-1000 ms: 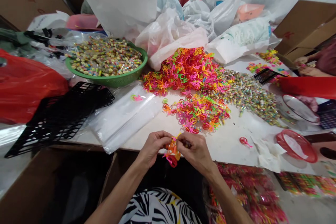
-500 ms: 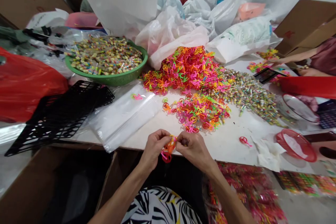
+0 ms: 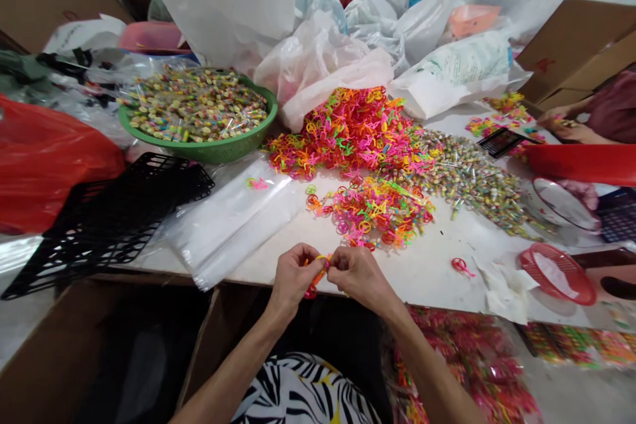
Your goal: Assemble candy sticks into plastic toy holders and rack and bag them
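**Head view:** looks forward and down over the table (image 3: 427, 278).

**Left hand** (image 3: 293, 278): fingers (image 3: 305, 255) together, clamped on the held loops.

**Right hand** (image 3: 360, 271): fingers (image 3: 338, 257) together, clamped on the upper end of the same loops.

**Held item:** orange and pink plastic loops (image 3: 316, 275), between both hands, slightly nearer the left. Long axis slants from upper right to lower left.

**Edges:** lower end of the item sits at the table's near edge.

**Open room:** bare table lies right of the right hand, up to a red plastic ring (image 3: 462, 267). A loose heap of neon plastic loops (image 3: 372, 212) lies ahead.

**Left side:** clear plastic bags (image 3: 233, 228) lie flat; a green basket (image 3: 209, 154) holds wrapped sweets.

**Far right:** a co-worker's hand (image 3: 554, 118).
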The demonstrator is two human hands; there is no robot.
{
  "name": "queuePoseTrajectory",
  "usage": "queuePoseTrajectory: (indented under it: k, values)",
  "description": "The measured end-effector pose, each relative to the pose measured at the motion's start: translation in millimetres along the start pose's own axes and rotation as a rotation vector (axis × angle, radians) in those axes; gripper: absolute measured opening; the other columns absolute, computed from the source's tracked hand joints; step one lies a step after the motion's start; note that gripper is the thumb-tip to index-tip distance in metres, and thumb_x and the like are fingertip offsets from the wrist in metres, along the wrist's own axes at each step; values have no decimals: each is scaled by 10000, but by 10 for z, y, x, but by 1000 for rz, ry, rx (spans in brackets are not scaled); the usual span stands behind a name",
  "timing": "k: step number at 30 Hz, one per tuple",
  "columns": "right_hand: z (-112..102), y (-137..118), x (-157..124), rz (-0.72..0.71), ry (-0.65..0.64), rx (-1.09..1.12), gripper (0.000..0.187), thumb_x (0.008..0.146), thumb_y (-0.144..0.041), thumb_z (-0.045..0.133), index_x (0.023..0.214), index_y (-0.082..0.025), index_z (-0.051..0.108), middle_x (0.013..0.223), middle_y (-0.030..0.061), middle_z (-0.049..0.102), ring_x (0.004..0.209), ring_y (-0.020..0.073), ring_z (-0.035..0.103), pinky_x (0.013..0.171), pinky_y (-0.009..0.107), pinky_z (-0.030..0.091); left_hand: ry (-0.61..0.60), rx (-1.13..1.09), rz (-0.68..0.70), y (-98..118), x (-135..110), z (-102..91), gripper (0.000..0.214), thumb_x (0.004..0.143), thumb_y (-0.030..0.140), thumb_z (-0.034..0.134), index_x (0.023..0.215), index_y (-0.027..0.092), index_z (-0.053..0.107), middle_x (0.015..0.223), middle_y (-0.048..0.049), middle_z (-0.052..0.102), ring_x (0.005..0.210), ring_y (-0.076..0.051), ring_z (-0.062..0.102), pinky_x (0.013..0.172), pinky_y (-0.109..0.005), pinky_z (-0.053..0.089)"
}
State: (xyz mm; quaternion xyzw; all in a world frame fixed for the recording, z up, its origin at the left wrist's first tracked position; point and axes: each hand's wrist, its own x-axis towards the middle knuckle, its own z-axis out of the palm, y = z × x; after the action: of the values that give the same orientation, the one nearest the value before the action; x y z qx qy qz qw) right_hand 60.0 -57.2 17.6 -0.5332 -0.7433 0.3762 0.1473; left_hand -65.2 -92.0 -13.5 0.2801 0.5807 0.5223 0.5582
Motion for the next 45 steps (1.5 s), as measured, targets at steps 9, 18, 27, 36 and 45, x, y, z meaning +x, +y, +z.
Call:
queuePoseTrajectory:
  k: [9, 18, 27, 36, 45]
  values:
    - [116, 62, -8, 66, 63, 330, 122, 696, -268, 555, 657, -155, 582, 444, -43, 499, 395, 80, 445, 391, 172, 298, -71, -241, -141, 41, 76, -102, 149, 542, 184, 701, 599, 129, 575, 542, 21, 585, 497, -81, 525, 509, -199, 409]
    - [191, -35, -113, 135, 129, 461, 228, 718, -336, 564, 582, -153, 576, 403, -40, 482, 347, 66, 395, 353, 171, 278, 92, -162, 56, -42, 0, -32, 116, 561, 173, 679, 610, 150, 576, 595, 27, 583, 549, -87, 523, 540, -204, 418]
    - [126, 38, -167, -26, -62, 454, 222, 815, -262, 455, 680, -154, 595, 466, -44, 510, 405, 59, 421, 424, 159, 322, 20, 10, 163, -32, 5, -105, 101, 598, 192, 659, 605, 159, 564, 602, 14, 574, 547, -100, 506, 532, -216, 418]
    - [150, 132, -92, 88, -125, 617, 206, 761, -326, 530, 648, -157, 569, 410, -59, 485, 332, 54, 363, 364, 161, 287, -149, -6, 146, -47, -42, -215, 122, 682, 280, 662, 733, 176, 626, 659, 2, 611, 572, -94, 526, 526, -202, 415]
    - [72, 189, -4, -25, 190, 182, 413, 619, -376, 716, 965, -164, 640, 463, -77, 441, 421, 74, 403, 412, 175, 283, -213, 9, 35, 46, 92, -302, 209, 603, 323, 721, 715, 154, 670, 641, -20, 643, 526, -102, 547, 498, -211, 442]
